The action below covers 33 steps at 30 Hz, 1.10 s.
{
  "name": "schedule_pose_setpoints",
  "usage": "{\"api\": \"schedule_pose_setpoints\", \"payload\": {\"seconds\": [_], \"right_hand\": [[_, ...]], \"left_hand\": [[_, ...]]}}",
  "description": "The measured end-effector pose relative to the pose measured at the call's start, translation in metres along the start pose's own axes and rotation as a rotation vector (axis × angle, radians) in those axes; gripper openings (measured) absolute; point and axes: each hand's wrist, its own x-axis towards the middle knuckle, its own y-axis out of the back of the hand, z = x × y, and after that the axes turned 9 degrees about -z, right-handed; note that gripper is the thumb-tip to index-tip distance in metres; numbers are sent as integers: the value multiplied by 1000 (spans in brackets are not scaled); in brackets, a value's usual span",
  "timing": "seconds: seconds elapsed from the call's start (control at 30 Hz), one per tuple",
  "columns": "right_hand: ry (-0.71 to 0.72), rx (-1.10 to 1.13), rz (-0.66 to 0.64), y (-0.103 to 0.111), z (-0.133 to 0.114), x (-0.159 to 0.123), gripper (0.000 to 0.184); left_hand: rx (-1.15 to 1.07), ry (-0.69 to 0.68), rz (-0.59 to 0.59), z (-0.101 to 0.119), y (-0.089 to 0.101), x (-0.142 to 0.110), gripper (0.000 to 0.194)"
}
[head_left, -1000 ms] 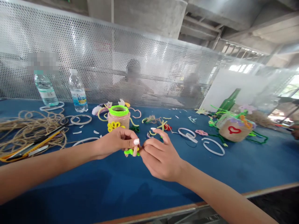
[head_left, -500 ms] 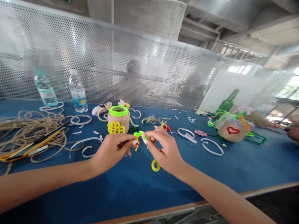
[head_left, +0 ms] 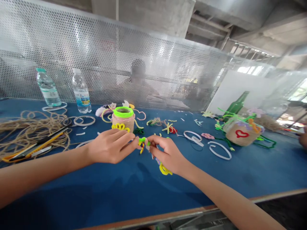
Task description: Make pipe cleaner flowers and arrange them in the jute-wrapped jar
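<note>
My left hand (head_left: 110, 146) and my right hand (head_left: 166, 155) meet above the blue table (head_left: 134, 191), both pinched on a small pipe-cleaner piece (head_left: 142, 142) with a bright green top and a striped yellow stem. A yellow pipe-cleaner loop (head_left: 165, 169) hangs under my right palm. Just behind my hands stands a twine-wrapped jar (head_left: 123, 119) with a green rim and a yellow flower on its front.
Loose twine (head_left: 28, 127) and a yellow tool (head_left: 35, 146) lie at the left. Two water bottles (head_left: 81, 95) stand at the back by the mesh screen. White strip rings (head_left: 218, 150), a heart-marked jar (head_left: 241, 132) and a green bottle (head_left: 236, 105) sit right. Another person's hand (head_left: 303, 139) shows at the far right.
My hands rose from low over the table and shifted slightly, turning the green piece between the fingertips. The yellow loop came into sight under my right hand.
</note>
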Motion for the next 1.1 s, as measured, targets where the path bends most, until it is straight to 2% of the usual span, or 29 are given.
{"api": "schedule_pose_setpoints", "payload": {"seconds": [0.13,0.2,0.37,0.57,0.73,0.83,0.93,1.03,1.1], "right_hand": [[41,-68,-82,-2,-1,0,15],[92,-128,-68,-2,-1,0,16],[316,-391,68,1,7,0,15],[559,-704,190,1,13,3,18],[653,-1009,265,2,14,2,21],[745,-1206,291,7,14,-1,22],[808,-1298,289,14,16,-3,22],[751,-1209,319,17,22,1,22],[670,-1048,325,17,26,5,21]], "left_hand": [[-35,-19,-58,-1,3,3,16],[-132,47,-85,3,0,3,15],[-644,440,-168,12,-6,8,22],[-1304,934,-458,11,-2,19,31],[-1841,1251,-487,15,-1,21,25],[-2065,1283,-513,17,1,19,22],[-2132,1201,-496,17,2,20,24],[-2002,1079,-456,16,2,20,25],[-1701,966,-389,16,2,17,30]]}}
